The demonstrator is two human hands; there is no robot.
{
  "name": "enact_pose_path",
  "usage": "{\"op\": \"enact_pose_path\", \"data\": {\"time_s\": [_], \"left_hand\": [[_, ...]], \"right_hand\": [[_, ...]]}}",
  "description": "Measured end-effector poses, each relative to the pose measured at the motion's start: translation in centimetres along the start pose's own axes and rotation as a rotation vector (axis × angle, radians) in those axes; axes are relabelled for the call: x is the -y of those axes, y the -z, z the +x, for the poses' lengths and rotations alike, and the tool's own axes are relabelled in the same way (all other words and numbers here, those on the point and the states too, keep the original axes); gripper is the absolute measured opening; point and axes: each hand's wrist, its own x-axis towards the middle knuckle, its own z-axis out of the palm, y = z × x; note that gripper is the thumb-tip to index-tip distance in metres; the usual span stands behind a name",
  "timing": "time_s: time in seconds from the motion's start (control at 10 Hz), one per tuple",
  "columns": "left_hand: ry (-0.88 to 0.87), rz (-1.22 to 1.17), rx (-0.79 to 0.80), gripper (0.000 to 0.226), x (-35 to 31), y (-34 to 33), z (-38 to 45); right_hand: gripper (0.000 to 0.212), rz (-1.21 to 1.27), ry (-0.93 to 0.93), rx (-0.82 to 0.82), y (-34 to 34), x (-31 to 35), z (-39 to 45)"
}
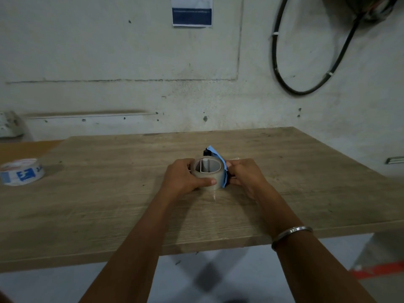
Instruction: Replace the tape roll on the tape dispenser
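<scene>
Left hand [182,177] is wrapped round the brownish clear-tape roll [207,171], core axis up, mid desk [284,171]; right hand [244,174] clasps the blue plastic dispenser [215,155] (touching roll's rt side).

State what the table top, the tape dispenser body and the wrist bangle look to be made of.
Wooden table top: likely wood or wood-look laminate, matte; streaky grain lines show. Blue tape dispenser body: probably plastic or painted sheet, given its flat, even colour; mostly hidden by the translucent brown tape roll. Silver wrist bangle: looks like metal, with a bright highlight along its rim.
</scene>
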Motion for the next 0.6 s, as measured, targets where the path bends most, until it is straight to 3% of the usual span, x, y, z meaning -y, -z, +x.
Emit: {"op": "enact_pose_path", "data": {"time_s": [0.2, 0.3, 0.4, 0.5, 0.6], "left_hand": [[0.036, -0.017, 0.078, 0.062, -0.6, 0.7, -0.1], [0.103, 0.017, 0.099, 0.098, -1.1, 1.0, -0.2], [0.096, 0.057, 0.007, 0.102, -1.1, 1.1, 0.2], [-0.032, 0.254, -0.083, 0.078, -0.7, 1.7, 0.8], [-0.079, 0.360, -0.126, 0.073, -0.8, 2.0, 1.1]], "right_hand": [[0.019, -0.078, 0.005, -0.024, 0.0, 0.3, 0.4], [0.026, -0.251, 0.085, -0.113, -0.3, 0.3, 0.1], [0.029, -0.379, 0.181, -0.177, -0.3, 0.8, -0.2], [0.028, -0.720, 0.340, -0.198, -0.5, 1.5, -0.3], [0.031, -0.886, 0.429, -0.219, -0.9, 1.7, -0.3]]}}
